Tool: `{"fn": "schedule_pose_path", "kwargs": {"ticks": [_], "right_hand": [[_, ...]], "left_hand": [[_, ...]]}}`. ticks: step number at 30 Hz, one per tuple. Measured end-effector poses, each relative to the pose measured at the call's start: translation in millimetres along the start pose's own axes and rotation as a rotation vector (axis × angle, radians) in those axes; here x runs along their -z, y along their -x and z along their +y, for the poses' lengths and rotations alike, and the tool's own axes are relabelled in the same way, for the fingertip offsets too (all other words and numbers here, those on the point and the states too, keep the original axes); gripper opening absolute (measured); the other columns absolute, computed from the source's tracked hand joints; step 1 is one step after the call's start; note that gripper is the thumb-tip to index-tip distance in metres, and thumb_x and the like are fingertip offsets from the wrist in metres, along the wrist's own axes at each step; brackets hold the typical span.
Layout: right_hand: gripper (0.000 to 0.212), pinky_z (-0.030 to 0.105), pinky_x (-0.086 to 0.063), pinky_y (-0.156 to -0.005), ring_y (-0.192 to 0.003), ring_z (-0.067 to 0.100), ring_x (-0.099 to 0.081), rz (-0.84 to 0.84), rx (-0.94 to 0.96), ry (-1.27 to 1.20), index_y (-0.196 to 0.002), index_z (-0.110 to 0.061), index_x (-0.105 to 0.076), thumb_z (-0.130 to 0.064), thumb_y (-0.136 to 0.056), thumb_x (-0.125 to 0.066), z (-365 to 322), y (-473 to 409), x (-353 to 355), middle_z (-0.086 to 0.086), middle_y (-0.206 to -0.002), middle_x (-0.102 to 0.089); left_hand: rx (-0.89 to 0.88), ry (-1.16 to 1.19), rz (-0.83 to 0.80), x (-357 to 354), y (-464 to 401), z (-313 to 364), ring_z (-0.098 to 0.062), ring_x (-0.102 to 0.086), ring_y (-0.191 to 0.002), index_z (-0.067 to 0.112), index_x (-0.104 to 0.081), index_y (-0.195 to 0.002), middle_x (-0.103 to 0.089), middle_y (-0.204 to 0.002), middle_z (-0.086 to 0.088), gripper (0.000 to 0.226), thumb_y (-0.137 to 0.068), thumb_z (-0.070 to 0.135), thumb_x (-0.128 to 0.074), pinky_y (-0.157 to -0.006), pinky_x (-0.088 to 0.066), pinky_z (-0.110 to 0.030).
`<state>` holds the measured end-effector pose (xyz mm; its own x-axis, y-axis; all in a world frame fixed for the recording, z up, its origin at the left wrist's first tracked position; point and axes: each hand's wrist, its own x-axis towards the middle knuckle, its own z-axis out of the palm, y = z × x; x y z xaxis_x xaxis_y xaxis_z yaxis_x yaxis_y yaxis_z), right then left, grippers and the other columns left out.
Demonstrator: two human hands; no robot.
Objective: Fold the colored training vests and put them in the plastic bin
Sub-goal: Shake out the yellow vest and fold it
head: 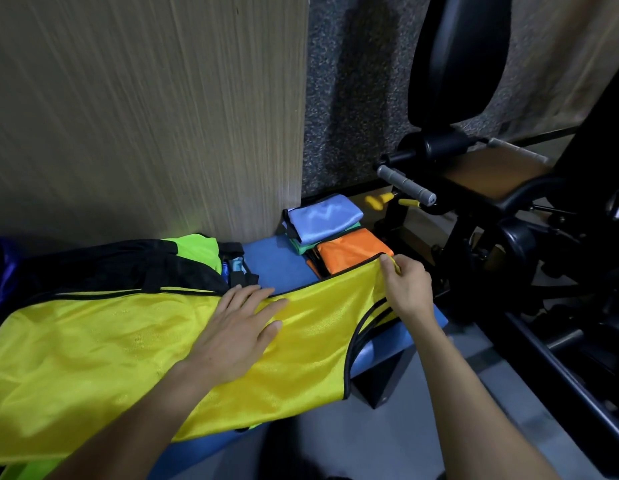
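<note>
1. Yellow vest [103, 348]: spread flat along the blue padded surface [277, 268], black-trimmed, its near side hanging over the surface's front edge.
2. Left hand [237, 329]: fingers straight, palm pressing flat on the middle of the yellow vest.
3. Right hand [407, 287]: pinches the vest's shoulder strap at the far right corner, lifting it slightly.
4. Folded vests: a light blue vest [323, 218] lies atop a green vest [303, 247], with an orange vest [353, 251] just beside them, all at the surface's far end. No container wall can be made out around them.
5. Black bag [128, 268] with a lime-green vest [197, 251] lies behind the yellow vest, against the wooden wall [145, 109].
6. Black gym machine [509, 209]: stands right of the surface, with grey floor [387, 438] between.
</note>
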<state>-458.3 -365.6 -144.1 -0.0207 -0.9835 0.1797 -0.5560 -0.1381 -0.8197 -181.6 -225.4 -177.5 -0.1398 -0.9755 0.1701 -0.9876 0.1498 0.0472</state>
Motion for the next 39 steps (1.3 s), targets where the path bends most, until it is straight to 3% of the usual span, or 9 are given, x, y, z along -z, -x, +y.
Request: {"fn": "schedule_pose_path", "kwargs": {"ticks": [5,7,11,14,17,26,30,35,39], "right_hand": [[0.04,0.032,-0.032,-0.059,-0.061,0.019,-0.04,0.017,-0.084,-0.056,-0.07,-0.023,-0.048,-0.048,-0.1,-0.055,-0.1,-6.2,-3.7,-0.01,-0.056,-0.038],[0.035,0.035,-0.042,-0.064,-0.064,0.022,-0.054,-0.002,-0.055,-0.058,-0.079,-0.018,-0.062,-0.046,-0.1,-0.058,-2.1,-3.4,-1.6,0.0,-0.059,-0.055],[0.028,0.044,-0.053,-0.084,-0.1,0.028,-0.066,-0.07,0.041,-0.041,-0.103,-0.017,-0.074,-0.042,-0.101,-0.059,-4.0,2.3,1.4,0.013,-0.097,-0.075],[0.026,0.041,-0.054,-0.076,-0.086,0.017,-0.067,-0.065,0.129,-0.041,-0.091,-0.024,-0.073,-0.043,-0.1,-0.059,-1.1,2.8,1.2,0.0,-0.085,-0.074],[0.023,0.039,-0.048,-0.059,-0.065,0.015,-0.061,-0.065,0.194,-0.03,-0.081,-0.032,-0.07,-0.045,-0.097,-0.06,0.4,4.1,2.2,-0.003,-0.065,-0.065],[0.02,0.038,-0.045,-0.062,-0.064,0.013,-0.056,-0.18,0.256,-0.12,-0.088,-0.029,-0.074,-0.035,-0.101,-0.06,0.7,3.6,16.8,-0.005,-0.067,-0.064],[0.031,0.045,-0.048,-0.063,-0.063,0.018,-0.058,-0.154,0.131,-0.111,-0.08,-0.016,-0.07,-0.043,-0.095,-0.063,12.3,-5.1,22.9,0.009,-0.068,-0.064],[0.028,0.034,-0.052,-0.081,-0.098,0.028,-0.067,-0.176,-0.2,0.176,-0.104,-0.025,-0.074,-0.047,-0.087,-0.069,36.4,-11.0,23.6,0.003,-0.102,-0.072],[0.019,0.038,-0.053,-0.085,-0.103,0.029,-0.065,-0.178,-0.205,0.313,-0.098,-0.029,-0.068,-0.043,-0.086,-0.069,29.9,-8.8,23.7,0.002,-0.111,-0.067]], "left_hand": [[-0.005,0.02,0.001,-2.3,0.7,-0.3,-0.019,-0.036,-0.143,0.038,-0.046,-0.149,-0.048,-0.149,0.007,0.051,-0.108,0.053,-0.019,-0.122,-0.011,-0.041],[-0.017,0.033,0.021,-0.2,-0.5,-1.0,-0.019,-0.034,-0.143,0.037,-0.048,-0.147,-0.047,-0.149,0.007,0.051,-0.107,0.053,-0.021,-0.122,-0.014,-0.041],[-0.048,0.136,0.154,25.5,-31.5,16.3,-0.015,-0.045,-0.126,0.031,-0.059,-0.133,-0.054,-0.133,0.011,0.045,-0.102,0.052,-0.034,-0.106,-0.034,-0.037],[-0.068,0.346,0.223,48.4,-85.0,56.5,-0.01,-0.052,-0.105,0.031,-0.066,-0.113,-0.06,-0.11,0.015,0.021,-0.1,0.044,-0.057,-0.092,-0.042,-0.035],[-0.064,0.367,0.214,52.9,-128.9,93.4,-0.012,-0.057,-0.099,0.031,-0.068,-0.105,-0.063,-0.1,0.014,0.018,-0.094,0.045,-0.067,-0.09,-0.044,-0.034],[0.008,0.407,0.137,45.0,-153.8,106.5,-0.017,-0.059,-0.098,0.027,-0.067,-0.098,-0.064,-0.097,0.01,0.014,-0.098,0.038,-0.058,-0.083,-0.049,-0.04],[0.036,0.516,0.165,45.1,-160.0,109.1,-0.018,-0.058,-0.098,0.023,-0.063,-0.103,-0.061,-0.102,0.007,0.013,-0.102,0.033,-0.055,-0.087,-0.05,-0.046],[-0.174,0.441,0.191,34.6,-125.4,115.6,-0.013,-0.054,-0.101,0.027,-0.063,-0.113,-0.059,-0.105,0.011,0.014,-0.1,0.03,-0.059,-0.084,-0.051,-0.04],[-0.223,0.329,0.166,14.0,-81.0,103.9,-0.009,-0.049,-0.101,0.028,-0.064,-0.115,-0.057,-0.109,0.016,0.016,-0.101,0.029,-0.057,-0.085,-0.046,-0.03]]}}
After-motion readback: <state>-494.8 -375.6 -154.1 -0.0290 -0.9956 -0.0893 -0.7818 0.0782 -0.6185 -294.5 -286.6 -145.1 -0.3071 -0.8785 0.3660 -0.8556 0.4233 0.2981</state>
